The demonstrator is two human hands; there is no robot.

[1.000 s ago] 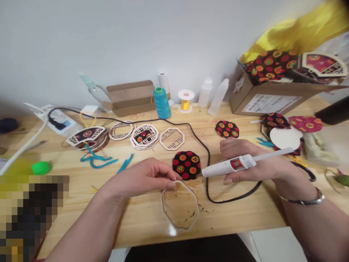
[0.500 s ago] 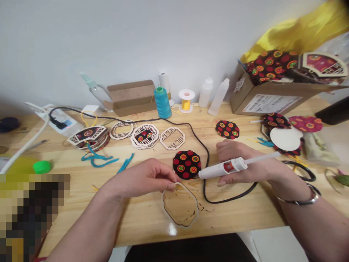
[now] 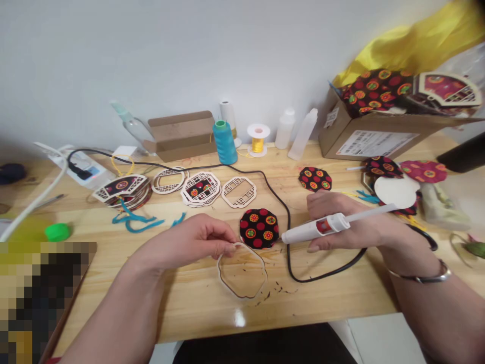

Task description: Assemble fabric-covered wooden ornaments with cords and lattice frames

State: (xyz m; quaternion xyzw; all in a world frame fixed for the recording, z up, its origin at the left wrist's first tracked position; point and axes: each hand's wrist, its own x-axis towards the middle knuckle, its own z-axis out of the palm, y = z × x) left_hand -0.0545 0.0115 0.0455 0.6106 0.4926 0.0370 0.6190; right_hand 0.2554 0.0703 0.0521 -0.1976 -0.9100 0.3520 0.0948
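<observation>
My left hand (image 3: 206, 237) pinches the top edge of a thin scalloped wooden ring frame (image 3: 265, 277) between thumb and fingers, tilted over the table. My right hand (image 3: 333, 222) is closed round a white glue gun (image 3: 306, 232) with a glue stick (image 3: 371, 212) standing out of its back end. The gun's nozzle points left, close to a black fabric-covered piece with red and orange flowers (image 3: 258, 228). That piece lies flat behind the ring frame. The gun's black cord (image 3: 322, 277) loops on the table below my right hand.
Lattice wooden frames (image 3: 239, 192) lie behind my left hand. At the back stand a blue thread cone (image 3: 225, 144), a yellow thread spool (image 3: 258, 140), squeeze bottles (image 3: 303, 134) and a cardboard box (image 3: 379, 139) of fabric. A green cap (image 3: 57, 232) sits at left; dark scraps dot the front.
My left hand has shifted slightly left and up with the ring frame. My right hand and the glue gun have moved a little to the right, away from the fabric piece.
</observation>
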